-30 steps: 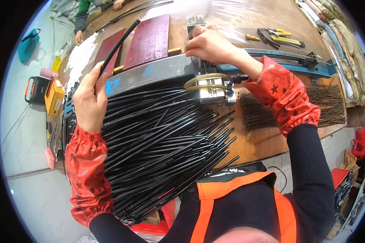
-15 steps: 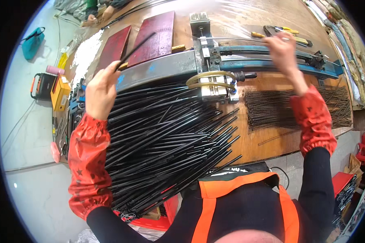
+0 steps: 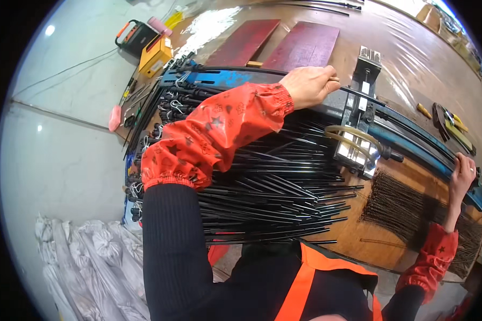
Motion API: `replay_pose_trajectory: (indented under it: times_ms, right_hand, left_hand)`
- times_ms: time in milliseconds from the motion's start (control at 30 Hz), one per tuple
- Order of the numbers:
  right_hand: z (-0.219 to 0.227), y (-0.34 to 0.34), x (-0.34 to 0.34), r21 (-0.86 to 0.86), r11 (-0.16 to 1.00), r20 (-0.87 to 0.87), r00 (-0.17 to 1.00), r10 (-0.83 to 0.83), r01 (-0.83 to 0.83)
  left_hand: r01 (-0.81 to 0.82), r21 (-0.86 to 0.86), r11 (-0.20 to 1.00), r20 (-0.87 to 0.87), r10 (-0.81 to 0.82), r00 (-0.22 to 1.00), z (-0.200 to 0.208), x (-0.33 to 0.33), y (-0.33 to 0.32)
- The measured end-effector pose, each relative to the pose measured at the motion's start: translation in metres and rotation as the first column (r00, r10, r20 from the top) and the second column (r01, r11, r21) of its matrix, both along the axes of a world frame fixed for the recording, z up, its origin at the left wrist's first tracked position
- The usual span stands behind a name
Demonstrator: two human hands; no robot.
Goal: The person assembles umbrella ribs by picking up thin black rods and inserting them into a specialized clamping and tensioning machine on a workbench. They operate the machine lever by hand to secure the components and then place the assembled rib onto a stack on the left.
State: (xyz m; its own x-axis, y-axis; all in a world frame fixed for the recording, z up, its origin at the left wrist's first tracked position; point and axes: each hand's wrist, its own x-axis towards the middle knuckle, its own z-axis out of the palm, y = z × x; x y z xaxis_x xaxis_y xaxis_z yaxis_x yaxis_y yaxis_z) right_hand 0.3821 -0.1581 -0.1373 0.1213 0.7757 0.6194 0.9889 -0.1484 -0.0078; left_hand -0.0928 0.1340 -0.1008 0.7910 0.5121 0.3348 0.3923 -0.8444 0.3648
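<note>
The left hand [image 3: 311,85] reaches across the heap of black rods [image 3: 262,187] to the far side of the bench [image 3: 359,235]; its fingers are closed around one thin black rod [image 3: 359,93], pinched near the knuckles, and that rod runs on to the right into the upright metal block of the machine [image 3: 364,80]; held this way, it looks as if the rod is being kept in line with the block's opening. The rod's long axis lies roughly left to right along the far edge of the bench, its free end pointing right and slightly toward the person.

The right hand [image 3: 462,176] sits at the right end of the blue rail [image 3: 428,155], fingers curled over a part there; whether they clamp it or only rest on it I cannot tell; the reach suggests steadying or working that end while the left hand feeds.

The heap covers the left and middle of the bench, the rods lying side by side with tips pointing right, within easy reach of the left arm. A mat of short dark wires [image 3: 396,208] lies by the near right edge; two dark red boards [image 3: 273,45] rest at the far edge; pliers [image 3: 450,120] lie toward the far right corner; a yellow tool case [image 3: 155,53] stands on the floor off the far left corner.
</note>
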Motion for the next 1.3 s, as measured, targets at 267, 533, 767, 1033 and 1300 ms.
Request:
replay_pose_trajectory:
  times_ms: [267,533,767,1033,1300]
  right_hand:
    - [-0.004,0.017,-0.015,0.044,0.999,-0.067,0.997,0.028,-0.025]
    - [0.011,-0.012,-0.011,0.005,1.0,0.093,0.996,-0.006,0.006]
    - [0.008,0.012,-0.164,0.036,0.977,-0.063,0.975,0.213,-0.211]
    - [-0.015,0.03,-0.199,0.066,0.93,-0.295,0.883,0.364,-0.362]
    - [-0.028,0.044,-0.198,0.158,0.88,-0.636,0.635,0.438,-0.448]
  left_hand:
    - [-0.025,-0.05,0.998,0.15,0.032,0.988,-0.017,-0.004,-0.002]
    - [0.072,0.008,0.997,0.095,-0.073,0.993,-0.008,0.011,0.007]
    - [-0.075,0.171,0.982,-0.204,0.11,0.973,-0.015,0.012,-0.005]
    - [-0.036,0.225,0.974,-0.181,0.078,0.98,-0.02,0.018,0.0]
    - [-0.022,0.346,0.938,-0.108,0.064,0.992,-0.03,0.02,0.002]
